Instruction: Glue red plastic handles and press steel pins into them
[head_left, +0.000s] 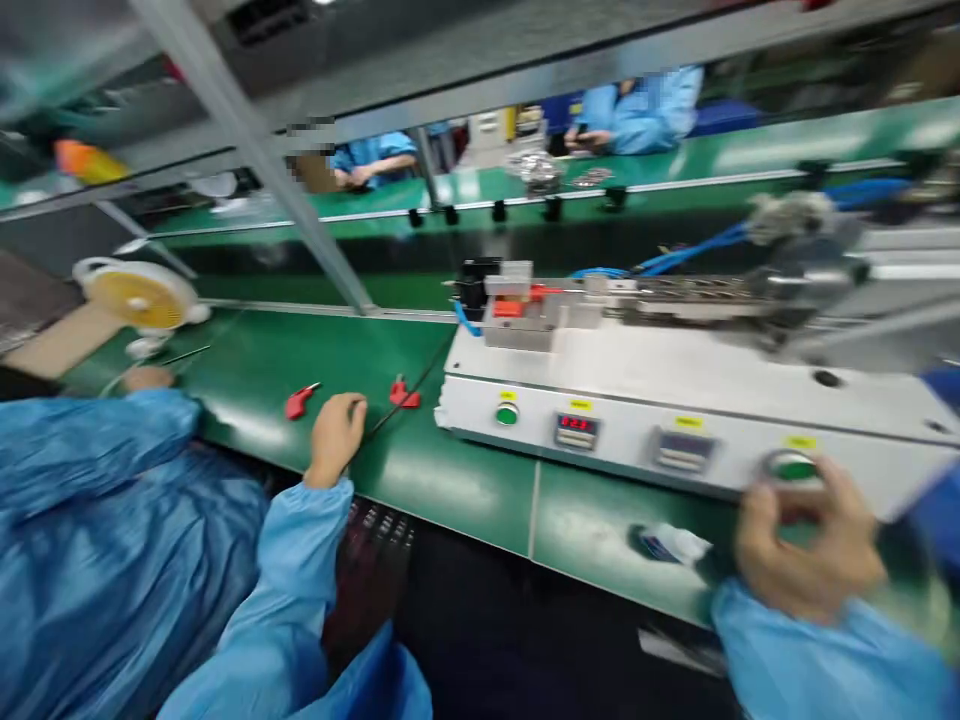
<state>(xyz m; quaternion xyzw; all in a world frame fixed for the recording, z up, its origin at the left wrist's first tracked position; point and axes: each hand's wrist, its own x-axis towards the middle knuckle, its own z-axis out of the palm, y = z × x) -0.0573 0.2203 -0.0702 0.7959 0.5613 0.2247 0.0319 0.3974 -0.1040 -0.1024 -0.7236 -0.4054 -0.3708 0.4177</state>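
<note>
My left hand rests on the green bench with its fingers curled into a loose fist. A thin dark cable runs up to it, and I cannot make out whether it is held. Two small red-handled tools lie on either side of that hand. My right hand is blurred by motion. It sits right at a large green button on the front panel of a white machine, with fingers bent around the button's sides.
The panel also has a smaller green button and a red digit display. A co-worker in a blue coat sits close on my left. A small yellow fan stands far left. A white packet lies near my right hand.
</note>
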